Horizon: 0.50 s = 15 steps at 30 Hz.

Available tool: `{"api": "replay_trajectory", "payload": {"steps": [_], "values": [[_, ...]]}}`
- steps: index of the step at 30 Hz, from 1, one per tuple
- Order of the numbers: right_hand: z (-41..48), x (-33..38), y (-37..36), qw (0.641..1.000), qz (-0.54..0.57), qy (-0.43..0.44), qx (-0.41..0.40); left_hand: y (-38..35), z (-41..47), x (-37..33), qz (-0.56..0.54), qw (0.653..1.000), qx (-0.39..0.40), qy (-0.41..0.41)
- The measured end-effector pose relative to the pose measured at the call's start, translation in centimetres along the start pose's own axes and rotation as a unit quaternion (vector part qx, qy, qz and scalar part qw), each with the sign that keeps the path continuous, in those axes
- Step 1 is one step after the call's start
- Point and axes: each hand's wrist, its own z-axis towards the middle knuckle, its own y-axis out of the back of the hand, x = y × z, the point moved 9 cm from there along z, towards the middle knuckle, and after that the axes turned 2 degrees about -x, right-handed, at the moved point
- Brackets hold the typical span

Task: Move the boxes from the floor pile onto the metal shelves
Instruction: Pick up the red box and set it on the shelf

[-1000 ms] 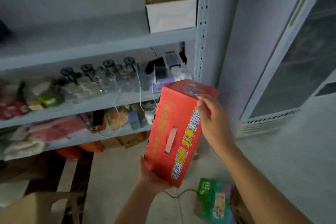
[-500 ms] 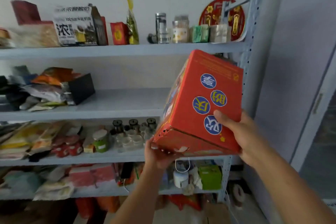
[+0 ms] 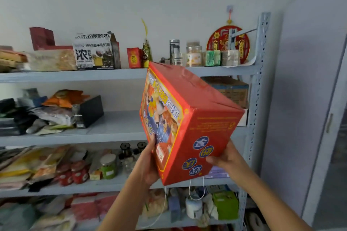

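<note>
**Two hands on one red box, level with the second shelf**

Both of my hands are clamped on a large red printed cardboard box (image 3: 189, 124), which I hold tilted in the air in front of the pale blue-grey metal shelving unit (image 3: 254, 99). My left hand (image 3: 148, 163) grips the lower part of the box's picture-covered face, fingers spread up over the print. My right hand (image 3: 225, 157) cups the lower right edge, thumb pressed near the blue round labels on the side panel. The box touches no shelf; its top corner overlaps the front lip of the top shelf from my view, and its bulk hangs before the bare stretch of the second shelf (image 3: 116, 125).

On that second shelf, to the left, I see a black rectangular box (image 3: 92, 110) beside a heap of crumpled bags (image 3: 52, 112). A brown corrugated carton (image 3: 231, 90) sits at the right end, partly hidden behind the red box. On the top shelf stand a black-and-white milk carton case (image 3: 95, 50), a small red packet (image 3: 134, 57), clear jars (image 3: 193, 55) and a round red-and-gold wall ornament (image 3: 228, 43). The third shelf down holds a green-labelled jar (image 3: 108, 165) and red-lidded jars (image 3: 75, 172). A white cord (image 3: 196, 189) dangles below the red box.
</note>
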Motion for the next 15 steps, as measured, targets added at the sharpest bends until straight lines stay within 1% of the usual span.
{"api": "replay_trajectory", "payload": {"steps": [2, 4, 6, 7, 9, 12, 15], "values": [[0.1, 0.1, -1.2, 0.998, 0.055, -0.027, 0.014, 2.4, -0.1, -1.0, 0.011, 1.0, -0.022, -0.005], [0.7, 1.4, -0.7, 0.997, 0.069, -0.007, -0.015, 4.1, -0.1, -1.7, 0.031, 0.999, -0.024, 0.003], [1.7, 3.1, 0.3, 0.998, 0.016, 0.04, -0.046, 5.5, 0.3, -1.8, 0.052, 0.998, -0.034, 0.014], [2.2, 3.5, 0.4, 0.997, -0.032, 0.052, -0.041, 6.1, 0.5, -2.1, 0.063, 0.997, -0.043, 0.015], [3.7, 2.7, 0.6, 0.993, -0.104, 0.049, -0.024, 7.2, 1.5, -2.8, 0.078, 0.995, -0.063, 0.011], [6.0, -0.5, 1.3, 0.983, -0.182, 0.026, -0.015, 8.0, 3.3, -4.1, 0.086, 0.992, -0.087, -0.006], [8.7, -3.4, 1.7, 0.979, -0.204, 0.016, -0.018, 7.7, 5.8, -5.4, 0.1, 0.989, -0.107, -0.005]]}}
